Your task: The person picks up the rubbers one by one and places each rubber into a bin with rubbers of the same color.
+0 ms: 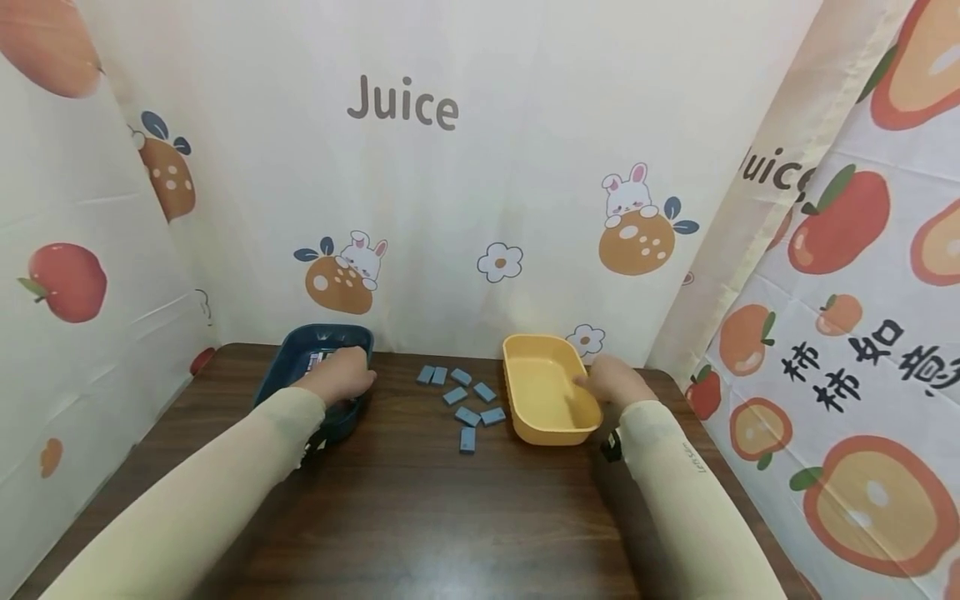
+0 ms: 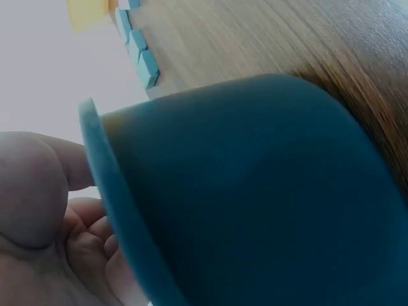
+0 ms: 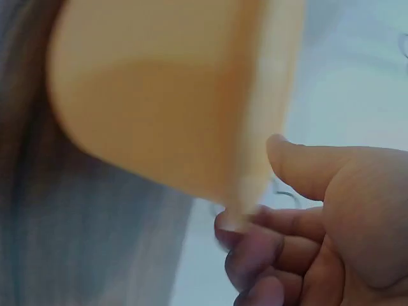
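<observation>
At the near-right part of the dark blue bin (image 1: 324,335), the left hand (image 1: 341,375) is hovering, its fingertips hiding behind the rim; I cannot tell whether they are gripping anything. Over the yellow bin's (image 1: 540,383) right side, the right hand (image 1: 618,381) is keeping thumb and loosely bent fingers parted, apparently holding nothing. Working well is probably meaning keeping wrists off both rims (light bins could be sliding if bumped). Eight blue blocks (image 1: 455,396) are lying on one table (image 1: 420,508), between two bins; one unclear printed item (image 1: 318,360) is showing inside the blue one.
</observation>
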### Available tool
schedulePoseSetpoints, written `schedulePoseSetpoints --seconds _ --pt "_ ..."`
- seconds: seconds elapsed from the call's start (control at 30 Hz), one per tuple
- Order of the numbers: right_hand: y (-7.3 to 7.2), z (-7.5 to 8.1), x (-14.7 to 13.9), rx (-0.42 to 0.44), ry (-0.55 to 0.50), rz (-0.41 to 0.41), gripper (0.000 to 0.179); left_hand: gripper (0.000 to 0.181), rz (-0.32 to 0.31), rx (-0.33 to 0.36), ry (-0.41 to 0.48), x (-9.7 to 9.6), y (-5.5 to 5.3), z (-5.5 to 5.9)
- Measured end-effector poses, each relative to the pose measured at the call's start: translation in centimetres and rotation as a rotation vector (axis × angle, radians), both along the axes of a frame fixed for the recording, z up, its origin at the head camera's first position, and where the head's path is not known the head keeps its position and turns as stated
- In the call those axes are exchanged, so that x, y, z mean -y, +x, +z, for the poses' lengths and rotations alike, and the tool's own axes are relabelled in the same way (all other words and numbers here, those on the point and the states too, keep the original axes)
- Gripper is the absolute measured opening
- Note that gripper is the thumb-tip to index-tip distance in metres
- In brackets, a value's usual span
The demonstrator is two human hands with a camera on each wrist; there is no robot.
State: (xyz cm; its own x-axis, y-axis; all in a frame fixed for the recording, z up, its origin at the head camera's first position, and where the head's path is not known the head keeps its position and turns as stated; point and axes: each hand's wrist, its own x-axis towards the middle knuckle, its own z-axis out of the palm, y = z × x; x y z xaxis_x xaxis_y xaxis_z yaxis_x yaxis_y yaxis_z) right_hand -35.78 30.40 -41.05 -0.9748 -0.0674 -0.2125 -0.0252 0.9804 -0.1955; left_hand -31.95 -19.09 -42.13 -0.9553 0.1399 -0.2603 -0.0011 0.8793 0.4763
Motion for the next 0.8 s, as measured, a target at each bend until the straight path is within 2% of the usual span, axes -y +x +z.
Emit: schedulePoseSetpoints --seconds 0.1,0.17,0.3,0.4,0.5,0.6,0.7,0.8 --pt "0.4 1.1 0.4 -0.06 -0.024 0.009 0.055 0.028 -0.003 0.011 0.024 0.0 0.1 -0.1" --pt "0.7 2.2 1.4 -0.114 -0.026 0.024 0.052 0.029 -0.007 0.027 0.04 0.0 -0.1 -0.1" --pt "1.3 4.0 5.4 -0.141 -0.029 0.041 0.04 0.03 -0.014 0.082 0.065 0.3 -0.7 -0.1" --pt "2.0 4.6 9.0 -0.135 -0.029 0.078 0.038 0.031 -0.018 0.126 0.082 0.4 -1.4 0.0" --pt "2.6 4.1 12.7 -0.14 0.011 0.168 0.036 0.03 -0.029 0.152 0.088 0.4 -1.8 0.2" --pt "2.8 3.0 16.1 -0.122 0.035 0.238 0.03 0.03 -0.036 0.154 0.096 0.4 -1.6 0.4" --pt "2.4 1.5 18.9 -0.068 -0.001 0.266 0.028 0.03 -0.022 0.153 0.097 0.5 -1.4 0.5" --pt "1.6 0.2 20.9 -0.011 0.011 0.295 0.04 0.03 0.009 0.176 0.101 0.9 -1.1 0.7"
